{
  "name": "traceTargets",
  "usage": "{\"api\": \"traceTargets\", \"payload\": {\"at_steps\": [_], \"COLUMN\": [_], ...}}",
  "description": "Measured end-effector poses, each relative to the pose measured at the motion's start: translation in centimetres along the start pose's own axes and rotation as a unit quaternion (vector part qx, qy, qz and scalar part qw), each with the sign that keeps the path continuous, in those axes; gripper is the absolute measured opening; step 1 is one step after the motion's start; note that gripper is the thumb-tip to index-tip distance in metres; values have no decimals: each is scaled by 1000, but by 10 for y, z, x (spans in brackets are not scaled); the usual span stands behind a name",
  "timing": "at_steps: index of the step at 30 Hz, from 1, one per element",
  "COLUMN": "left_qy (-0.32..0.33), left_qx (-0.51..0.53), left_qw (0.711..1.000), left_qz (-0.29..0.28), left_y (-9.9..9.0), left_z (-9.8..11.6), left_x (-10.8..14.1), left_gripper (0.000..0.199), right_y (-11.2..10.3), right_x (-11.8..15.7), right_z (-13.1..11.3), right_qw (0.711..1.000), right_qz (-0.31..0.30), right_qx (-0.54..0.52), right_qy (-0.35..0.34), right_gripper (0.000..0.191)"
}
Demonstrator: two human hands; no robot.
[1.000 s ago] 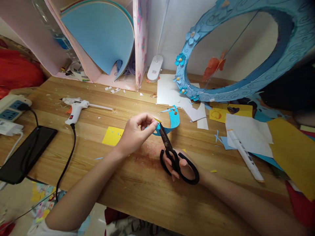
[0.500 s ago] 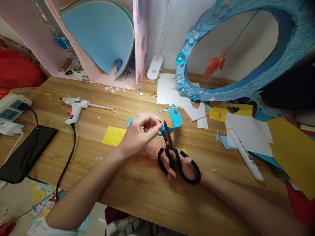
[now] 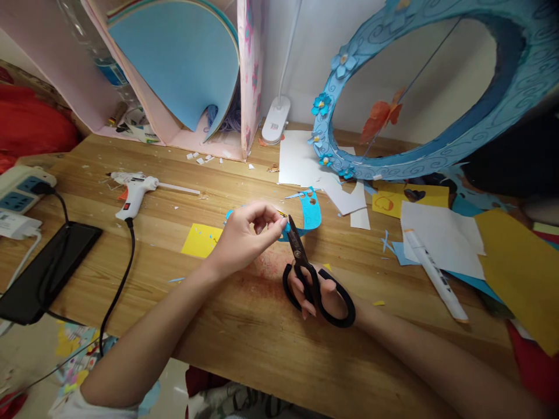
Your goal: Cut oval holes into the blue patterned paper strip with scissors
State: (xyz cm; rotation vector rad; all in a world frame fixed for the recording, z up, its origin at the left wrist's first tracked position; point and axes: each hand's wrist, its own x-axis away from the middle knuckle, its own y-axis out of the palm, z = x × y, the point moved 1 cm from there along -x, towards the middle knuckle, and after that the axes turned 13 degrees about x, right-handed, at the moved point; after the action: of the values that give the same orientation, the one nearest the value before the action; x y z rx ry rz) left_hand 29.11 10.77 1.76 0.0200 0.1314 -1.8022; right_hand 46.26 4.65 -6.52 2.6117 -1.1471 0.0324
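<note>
Wood-grain surface [image 3: 244, 337] in front of a plain pale wall [image 3: 314, 41], pink shelf unit [image 3: 250, 87] standing at the back left, shiny pale floor [image 3: 174, 381] peeking out below, light's brightest mid-surface, edges kinda dim

Passable room lies between the scissors [image 3: 298, 255] and obstructing white marker [image 3: 435, 276].

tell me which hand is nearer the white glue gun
Left. The left hand is to the right of the glue gun; the right hand, holding black scissors, is farther right.
</note>
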Motion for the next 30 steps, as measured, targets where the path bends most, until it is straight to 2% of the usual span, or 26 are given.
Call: {"api": "traceTargets", "payload": {"at_steps": [3,7,10,12,14,16,19,20,22,26,30], "left_qy": [1,14,24,39,59,72,53,42,38,31,13], "left_qx": [3,2,-50,-140,-246,-308,-306,-302,-323,-408,-490], "left_qw": [1000,1000,993,974,948,937,951,951,938,896,856], "left_qz": [-2,14,104,172,191,146,-9,-59,-122,-170,-166], "left_y": [0,-6,-17,-25,-29,-27,-14,-8,3,20,30], "left_z": [1,2,-3,-8,-12,-13,-12,-12,-13,-20,-22], "left_x": [0,-1,-6,-9,-11,-10,-3,0,7,16,19], "left_gripper": [18,18,18,10,11,18,17,23,35,26,11], "right_y": [1,1,-1,-2,-2,-1,1,2,2,1,1], "right_x": [0,-1,0,0,-2,-4,-7,-8,-9,-10,-11], "right_z": [-2,-1,4,6,6,3,-6,-9,-14,-18,-17], "right_qw": [1000,999,999,999,999,998,996,995,995,992,993], "right_qz": [7,4,-5,2,8,11,23,31,49,77,74], "right_qx": [-11,-30,-33,-24,-22,-40,-59,-57,-44,-20,-25], "right_qy": [11,-12,-27,-33,-40,-50,-70,-74,-81,-94,-92], "right_gripper": [66,63,61,61,61,62,61,61,62,63,62]}}
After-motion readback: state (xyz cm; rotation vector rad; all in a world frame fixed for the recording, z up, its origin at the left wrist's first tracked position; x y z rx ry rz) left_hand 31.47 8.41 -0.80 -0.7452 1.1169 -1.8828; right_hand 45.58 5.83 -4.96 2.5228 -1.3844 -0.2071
